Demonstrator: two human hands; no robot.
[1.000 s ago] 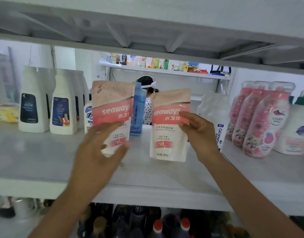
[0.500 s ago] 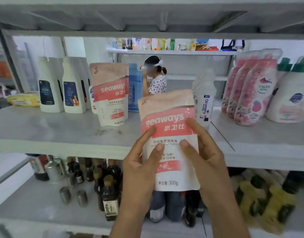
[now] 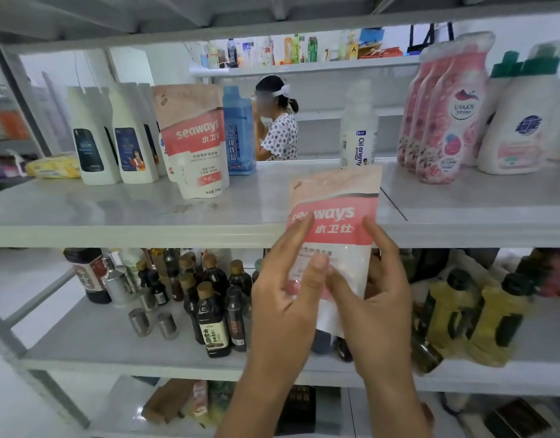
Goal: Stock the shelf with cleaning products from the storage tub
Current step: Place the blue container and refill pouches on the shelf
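A pink and white Seaways detergent pouch (image 3: 335, 203) is upright in front of the shelf edge (image 3: 130, 235), held in both hands. My left hand (image 3: 288, 298) grips its left side with the thumb across the front. My right hand (image 3: 379, 289) grips its right side, fingers curled round the edge. A second, identical pouch (image 3: 193, 143) stands on the shelf at the left, free of both hands. The storage tub is out of view.
On the same shelf stand white bottles (image 3: 114, 137), a blue bottle (image 3: 239, 131), a clear spray bottle (image 3: 358, 134), pink bottles (image 3: 443, 115) and white green-capped jugs (image 3: 522, 121). Dark sauce bottles (image 3: 212, 311) and oil bottles (image 3: 481, 317) fill the shelf below. A person (image 3: 277, 121) stands behind the shelving.
My left hand let go of the left pouch, which now stands on the shelf, and joined my right hand on the other pouch. That pouch came down in front of the shelf edge.
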